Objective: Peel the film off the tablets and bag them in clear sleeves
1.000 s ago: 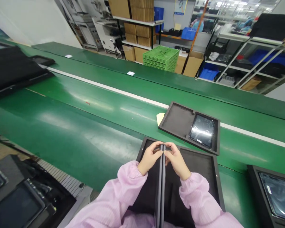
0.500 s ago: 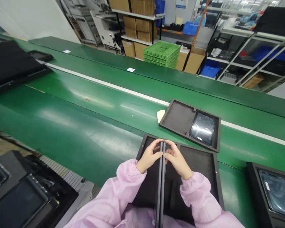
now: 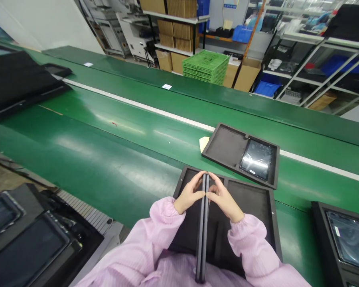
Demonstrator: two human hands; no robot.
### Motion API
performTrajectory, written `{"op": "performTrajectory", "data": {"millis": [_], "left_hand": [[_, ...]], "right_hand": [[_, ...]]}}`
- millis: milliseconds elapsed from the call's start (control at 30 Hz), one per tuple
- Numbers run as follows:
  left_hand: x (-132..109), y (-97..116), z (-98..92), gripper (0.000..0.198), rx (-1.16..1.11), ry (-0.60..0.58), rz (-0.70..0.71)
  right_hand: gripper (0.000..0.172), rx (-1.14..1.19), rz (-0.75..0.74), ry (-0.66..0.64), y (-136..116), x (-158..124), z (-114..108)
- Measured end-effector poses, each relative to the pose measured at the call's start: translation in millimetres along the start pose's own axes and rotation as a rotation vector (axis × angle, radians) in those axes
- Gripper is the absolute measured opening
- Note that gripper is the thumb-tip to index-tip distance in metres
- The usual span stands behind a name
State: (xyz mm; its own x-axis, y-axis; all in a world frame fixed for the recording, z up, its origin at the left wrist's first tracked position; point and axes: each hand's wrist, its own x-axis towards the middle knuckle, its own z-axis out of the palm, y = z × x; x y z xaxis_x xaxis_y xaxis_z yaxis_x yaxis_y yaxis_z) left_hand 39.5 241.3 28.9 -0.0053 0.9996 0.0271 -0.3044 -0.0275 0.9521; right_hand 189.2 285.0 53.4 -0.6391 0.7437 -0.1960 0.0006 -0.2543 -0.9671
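Observation:
Two thin dark tablets stand on edge, side by side, above a black foam tray. My left hand (image 3: 189,196) is closed on the left tablet (image 3: 200,235), thumb on the near edge and fingers round the far end. On the other side my right hand (image 3: 225,198) grips the right tablet (image 3: 205,231) in the same way. Their edges face me, so the screens are hidden, and the two thumbs meet at the narrow gap between them. Beneath them lies the foam tray (image 3: 251,199), its compartments partly covered by my arms.
Behind, on the green conveyor belt (image 3: 143,139), a second foam tray (image 3: 227,145) holds a tablet (image 3: 256,159) on its right side; yellow paper (image 3: 204,143) touches its left corner. Another tray with a tablet (image 3: 350,239) is at right. More tablets (image 3: 30,247) lie in foam at lower left.
The tablets and both hands stay nearly as they were, with the grip unchanged. The view has shifted slightly.

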Motion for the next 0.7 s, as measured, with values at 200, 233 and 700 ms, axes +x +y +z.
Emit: {"op": "performTrajectory", "data": {"millis": [200,233,700], "left_hand": [[-1.3,-3.4,-4.6,0.07,0.037,-0.038,-0.006],[-1.0,-3.4,-4.9,0.07,0.038,-0.041,-0.006],[-0.8,0.9,0.6,0.07,-0.038,-0.007,-0.021]], "right_hand": [[0.072,-0.048,-0.005,0.008,0.6,-0.6,-2.1],[0.072,-0.054,-0.008,0.01,0.6,-0.6,-2.0],[0.07,-0.031,-0.002,0.061,-0.4,-1.8,3.2]]}}
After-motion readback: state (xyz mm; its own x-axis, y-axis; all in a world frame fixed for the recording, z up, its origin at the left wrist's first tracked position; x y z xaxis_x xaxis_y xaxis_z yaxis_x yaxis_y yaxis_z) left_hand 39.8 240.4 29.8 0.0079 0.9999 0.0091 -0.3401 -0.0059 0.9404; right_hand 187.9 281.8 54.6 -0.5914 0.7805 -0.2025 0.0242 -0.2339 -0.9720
